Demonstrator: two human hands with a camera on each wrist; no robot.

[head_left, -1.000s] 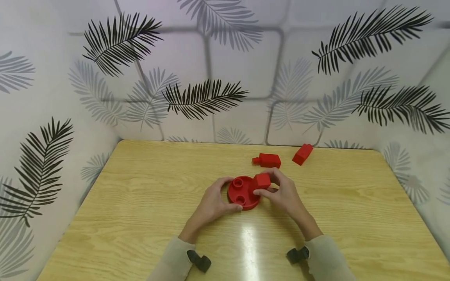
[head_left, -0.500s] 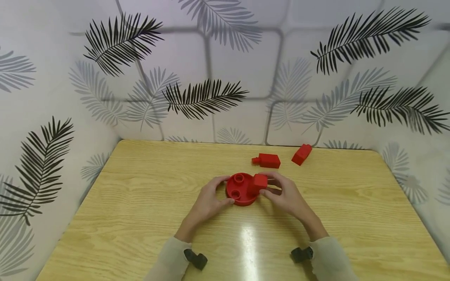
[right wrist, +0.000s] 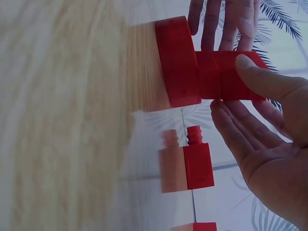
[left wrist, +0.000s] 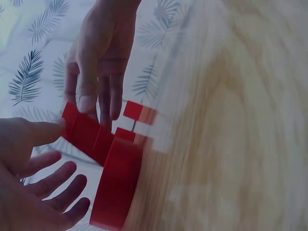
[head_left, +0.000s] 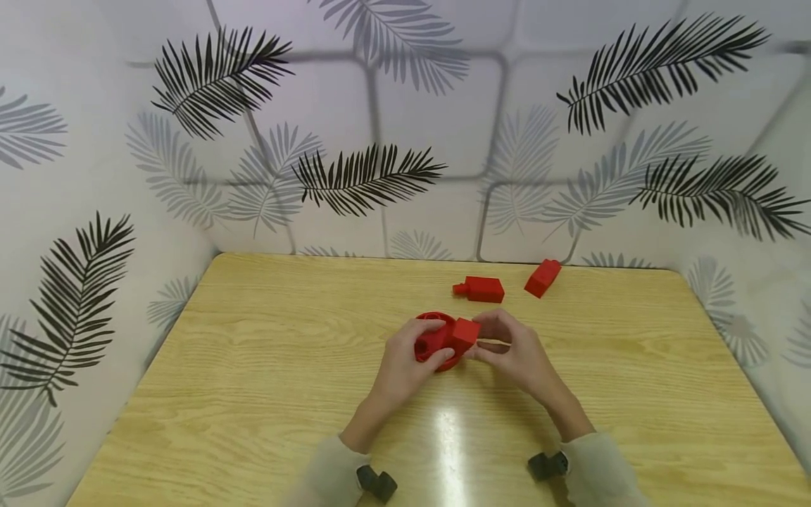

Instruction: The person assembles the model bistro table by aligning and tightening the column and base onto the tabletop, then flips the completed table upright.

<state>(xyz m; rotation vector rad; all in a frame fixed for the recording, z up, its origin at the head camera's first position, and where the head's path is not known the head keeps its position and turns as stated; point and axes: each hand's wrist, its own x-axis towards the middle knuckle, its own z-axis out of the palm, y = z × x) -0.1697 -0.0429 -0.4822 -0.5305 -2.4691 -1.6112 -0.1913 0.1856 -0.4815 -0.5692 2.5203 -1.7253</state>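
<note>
A round red base [head_left: 452, 362] with raised ring sockets sits on the table, partly covered by my left hand [head_left: 405, 360]. A red square block [head_left: 466, 333] leans up from the base's right side, its lower end hidden in the base. My right hand [head_left: 518, 354] pinches this block, thumb on one face and fingers on another, as the right wrist view shows. Over the base, my left hand reaches with spread fingers toward the block. In the left wrist view its thumb tip [left wrist: 57, 127] lies at the block's upper end; whether it touches cannot be told.
Behind the base, a red square block with a threaded neck [head_left: 483, 289] lies on its side. Farther right lies another red block [head_left: 543, 278], near the back edge of the wooden table [head_left: 253, 338]. A leaf-patterned curtain [head_left: 431, 211] stands behind.
The base has shifted slightly left and away. My left hand has left the base's left rim and moved right, over it toward the block. My right hand still pinches the block.
</note>
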